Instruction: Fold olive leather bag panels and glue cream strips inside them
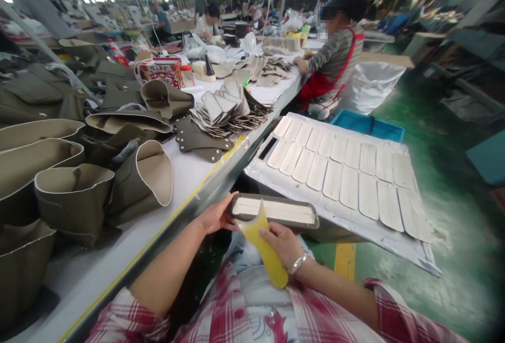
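My left hand [218, 214] grips the left end of a dark olive bag piece [303, 224] above my lap. A long pale panel [284, 210] with rounded corners fills its upward face. In my right hand [284, 245] is a yellow plastic scraper [265, 251], flared at its upper end and rounded at the bottom. The scraper's pointed upper edge lies in front of the pale panel; whether it touches the panel I cannot tell. To the right, a white-covered board [272, 172] carries rows of pale oblong panels [349, 177].
Olive bag bodies [74, 185] crowd the white table [158, 232] at left. Stacked flat pieces [224, 109] lie near its yellow-taped edge. A co-worker in a red apron [323, 88] sits further along. Beyond the board are a blue crate [369, 124] and a white sack [374, 82].
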Demonstrator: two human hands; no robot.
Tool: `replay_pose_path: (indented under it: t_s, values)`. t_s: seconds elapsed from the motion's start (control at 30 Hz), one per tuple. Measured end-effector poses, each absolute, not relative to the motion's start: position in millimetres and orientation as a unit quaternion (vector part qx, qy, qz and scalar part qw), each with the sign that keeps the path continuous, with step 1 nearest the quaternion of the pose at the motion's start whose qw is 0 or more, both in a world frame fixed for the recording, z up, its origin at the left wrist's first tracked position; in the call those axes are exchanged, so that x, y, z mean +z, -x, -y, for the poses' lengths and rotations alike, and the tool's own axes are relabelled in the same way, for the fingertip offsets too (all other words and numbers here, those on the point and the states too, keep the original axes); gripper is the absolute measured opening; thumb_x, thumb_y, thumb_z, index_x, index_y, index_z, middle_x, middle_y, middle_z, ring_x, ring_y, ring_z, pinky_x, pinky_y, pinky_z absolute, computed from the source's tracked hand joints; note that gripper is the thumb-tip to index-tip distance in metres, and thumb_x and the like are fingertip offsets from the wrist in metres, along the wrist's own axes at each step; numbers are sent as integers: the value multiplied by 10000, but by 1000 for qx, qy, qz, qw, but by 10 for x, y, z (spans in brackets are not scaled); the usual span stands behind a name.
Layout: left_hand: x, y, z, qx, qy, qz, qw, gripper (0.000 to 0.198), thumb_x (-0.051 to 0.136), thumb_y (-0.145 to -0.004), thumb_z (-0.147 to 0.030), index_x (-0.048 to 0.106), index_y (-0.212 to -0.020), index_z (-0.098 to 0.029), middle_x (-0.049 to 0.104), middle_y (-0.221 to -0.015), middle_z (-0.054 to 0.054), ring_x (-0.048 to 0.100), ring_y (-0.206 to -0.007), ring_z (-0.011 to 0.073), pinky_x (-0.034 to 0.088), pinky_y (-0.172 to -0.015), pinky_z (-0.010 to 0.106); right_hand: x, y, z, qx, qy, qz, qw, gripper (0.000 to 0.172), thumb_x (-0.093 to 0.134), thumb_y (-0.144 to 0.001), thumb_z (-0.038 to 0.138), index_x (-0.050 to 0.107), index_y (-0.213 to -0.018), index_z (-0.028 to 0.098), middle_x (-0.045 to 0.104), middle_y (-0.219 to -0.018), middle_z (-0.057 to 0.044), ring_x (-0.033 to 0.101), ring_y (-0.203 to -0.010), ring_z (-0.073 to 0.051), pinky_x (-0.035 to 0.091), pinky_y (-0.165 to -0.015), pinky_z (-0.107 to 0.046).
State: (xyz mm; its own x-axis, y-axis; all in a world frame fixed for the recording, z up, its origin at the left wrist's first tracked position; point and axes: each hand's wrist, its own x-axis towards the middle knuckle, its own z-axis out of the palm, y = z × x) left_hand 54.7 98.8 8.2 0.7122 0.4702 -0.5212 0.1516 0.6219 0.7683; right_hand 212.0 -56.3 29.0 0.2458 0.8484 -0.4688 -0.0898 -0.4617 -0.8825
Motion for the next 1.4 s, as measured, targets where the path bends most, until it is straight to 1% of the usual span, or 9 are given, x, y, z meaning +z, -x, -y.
replay_pose_path:
  t_s: [0.13, 0.3, 0.43, 0.63, 0.8, 1.03, 1.27, 1.33, 1.4]
  values:
    - [-31, -647, -886, 170, -337, -307, 874, 598, 321, -840, -621, 359, -1336, -289, 602, -1093, 71, 622, -691, 163, 496, -585, 279, 101, -1811, 477, 588, 614, 196, 489, 387, 633, -614, 527, 527, -683, 161, 555, -535, 24, 469, -449, -92, 352, -425, -203]
    - [-136, -621, -903, 211, -273, -229, 910, 679, 263, -828, -658, 345, -1358, -242, 542, -1223, 92, 567, -1014, 241, 441, -868, 369, 24, -1647, 359, 684, 555, 149, 449, 382, 667, -620, 495, 565, -743, 148, 556, -520, 18, 417, -368, -68, 262, -318, -169]
    - [-240, -609, -895, 240, -236, -190, 922, 747, 291, -801, -687, 355, -1356, -190, 500, -1278, 116, 473, -1152, 286, 344, -983, 418, 18, -1646, 269, 746, 504, 125, 417, 368, 672, -650, 433, 608, -861, 138, 650, -690, -48, 507, -437, -90, 373, -361, -176]
    - [-262, -710, -846, 280, -272, -228, 892, 796, 333, -724, -757, 449, -1289, -210, 451, -1332, 76, 395, -1218, 300, 364, -982, 346, -67, -1696, 186, 760, 472, 124, 429, 364, 694, -629, 434, 633, -866, 165, 672, -759, -57, 577, -524, -127, 428, -394, -193]
    - [-156, -844, -842, 313, -335, -279, 844, 653, 305, -809, -668, 476, -1228, -197, 448, -1326, 75, 408, -1205, 274, 359, -986, 325, -73, -1723, 134, 772, 452, 98, 436, 445, 699, -586, 503, 617, -852, 155, 670, -759, -53, 614, -588, -155, 475, -453, -219]
    - [-101, -952, -927, 260, -421, -400, 771, 505, 292, -865, -577, 489, -1147, -208, 594, -1083, 62, 530, -1030, 217, 404, -912, 312, -51, -1859, 76, 782, 450, 83, 423, 456, 672, -584, 537, 613, -821, 152, 671, -724, -47, 617, -543, -155, 475, -432, -213]
    - [-23, -985, -1012, 203, -623, -466, 595, 439, 315, -883, -511, 523, -1098, -189, 611, -954, 43, 549, -862, 194, 422, -800, 285, -4, -1964, 57, 761, 496, 89, 408, 389, 642, -622, 497, 608, -782, 143, 666, -659, -43, 603, -480, -159, 473, -373, -223]
    - [19, -992, -1071, 168, -675, -477, 537, 414, 349, -875, -496, 542, -1087, -198, 608, -991, 52, 551, -896, 211, 405, -845, 307, 23, -1963, 58, 756, 511, 86, 401, 332, 632, -657, 449, 609, -780, 142, 663, -642, -38, 599, -468, -155, 484, -378, -230]
    - [79, -1038, -1126, 148, -746, -468, 450, 384, 463, -828, -481, 569, -1081, -212, 574, -1112, 69, 521, -1010, 249, 340, -944, 339, 41, -1945, 73, 750, 522, 79, 399, 283, 620, -686, 414, 612, -762, 142, 658, -623, -37, 596, -459, -155, 485, -378, -235]
